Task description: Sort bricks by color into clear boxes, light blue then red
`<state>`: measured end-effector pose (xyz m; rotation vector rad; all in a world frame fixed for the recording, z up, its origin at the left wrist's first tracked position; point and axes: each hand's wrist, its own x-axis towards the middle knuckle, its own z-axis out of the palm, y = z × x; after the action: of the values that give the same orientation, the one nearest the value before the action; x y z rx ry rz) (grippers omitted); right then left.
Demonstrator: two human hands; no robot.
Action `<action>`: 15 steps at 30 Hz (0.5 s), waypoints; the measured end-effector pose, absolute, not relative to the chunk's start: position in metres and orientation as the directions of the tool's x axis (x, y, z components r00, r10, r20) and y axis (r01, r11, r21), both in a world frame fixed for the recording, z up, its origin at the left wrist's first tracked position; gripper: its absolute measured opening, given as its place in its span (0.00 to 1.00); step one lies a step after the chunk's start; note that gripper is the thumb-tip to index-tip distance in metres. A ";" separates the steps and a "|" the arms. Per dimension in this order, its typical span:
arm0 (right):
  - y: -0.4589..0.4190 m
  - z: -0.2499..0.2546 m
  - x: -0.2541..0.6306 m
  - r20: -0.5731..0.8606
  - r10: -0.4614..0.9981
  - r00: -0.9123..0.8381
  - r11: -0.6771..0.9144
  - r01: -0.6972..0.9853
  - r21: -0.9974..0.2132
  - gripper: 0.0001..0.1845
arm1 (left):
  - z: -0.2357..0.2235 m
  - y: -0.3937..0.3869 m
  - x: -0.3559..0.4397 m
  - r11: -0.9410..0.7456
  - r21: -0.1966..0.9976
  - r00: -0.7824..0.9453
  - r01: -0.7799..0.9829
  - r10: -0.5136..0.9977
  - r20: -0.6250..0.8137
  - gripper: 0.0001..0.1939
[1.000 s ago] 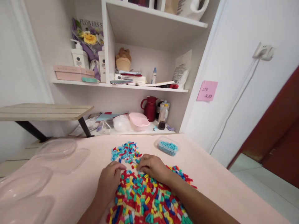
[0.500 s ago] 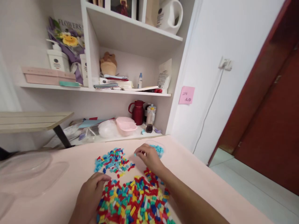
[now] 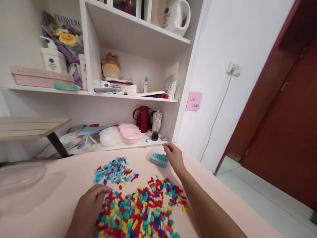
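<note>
A big heap of small multicoloured bricks [image 3: 143,211] lies on the pink table [image 3: 61,198] close to me. Beyond it sits a smaller pile of mostly light-blue bricks [image 3: 114,170]. A small clear tub [image 3: 157,160] with light-blue bricks in it stands to the right of that pile. My right hand [image 3: 174,157] reaches out to the tub's right rim, its fingertips pinched together above it; anything between them is too small to see. My left hand [image 3: 89,205] rests palm down at the left edge of the big heap, fingers loosely stretched, holding nothing.
Clear plastic lids [image 3: 22,175] lie at the table's left. Behind the table a low white shelf carries a pink bowl [image 3: 129,132], a red jug [image 3: 143,118] and a bottle [image 3: 155,127]. A wooden bench top [image 3: 29,127] juts in at left. A red door [image 3: 284,115] stands at right.
My right hand left the brick piles with a pinched light-blue brick and travelled right and away to the tub. The left hand stayed at the heap. My view swung to the right.
</note>
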<state>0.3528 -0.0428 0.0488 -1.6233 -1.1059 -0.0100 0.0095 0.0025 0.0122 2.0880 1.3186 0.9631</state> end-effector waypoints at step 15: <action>-0.052 0.063 0.310 -0.014 0.955 0.296 -0.293 0.936 -0.198 0.07 | 0.008 0.005 0.009 -0.399 0.718 0.293 0.570 0.915 0.276 0.16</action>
<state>0.3100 -0.0519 0.0632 -2.4024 -1.7685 0.1936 0.0090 0.0047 0.0085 2.0754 1.3222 0.9288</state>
